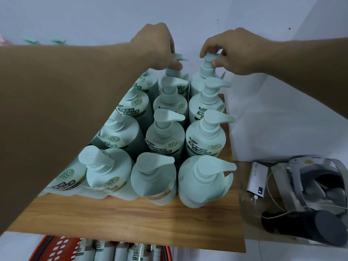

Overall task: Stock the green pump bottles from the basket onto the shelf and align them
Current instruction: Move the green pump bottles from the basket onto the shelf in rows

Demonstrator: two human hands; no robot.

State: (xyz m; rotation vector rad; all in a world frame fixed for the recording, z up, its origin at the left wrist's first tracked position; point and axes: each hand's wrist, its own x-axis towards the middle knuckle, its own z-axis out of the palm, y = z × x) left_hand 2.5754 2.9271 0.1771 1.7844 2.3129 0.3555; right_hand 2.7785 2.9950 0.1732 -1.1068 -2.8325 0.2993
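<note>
- Shelf point(131, 219): a wooden board set against a pale wall point(169, 12); its front strip is bare, the rest is covered by pale green pump bottles standing upright in rows.
- Left hand point(156, 46): reached over the rows to the back; the grip is closed on the pump of the rear bottle point(174, 72) in the middle column, with the thumb at the pump collar and the nozzle seen past the fingers.
- Right hand point(235, 51): also at the back; the grip is closed on the pump head of the rear right bottle point(202, 80), pinched between thumb and fingers.
- Right column: 4 bottles are seen from back to front, the front one point(203, 183) nearest the shelf edge; all visible nozzles point right.
- Middle column: 4 bottles, the front one point(153, 178) just beside its right neighbour.
- Left columns: partly hidden by the left forearm point(56, 119); the count cannot be told. A loose label is seen peeling at the front right bottle.
- Basket point(54, 249): red, below the shelf's front edge, with further bottles point(120, 250) lying in it.
- Lower surface at right: a white power bank point(258, 178) with a cable point(263, 200), beside a grey headset point(310, 185).
</note>
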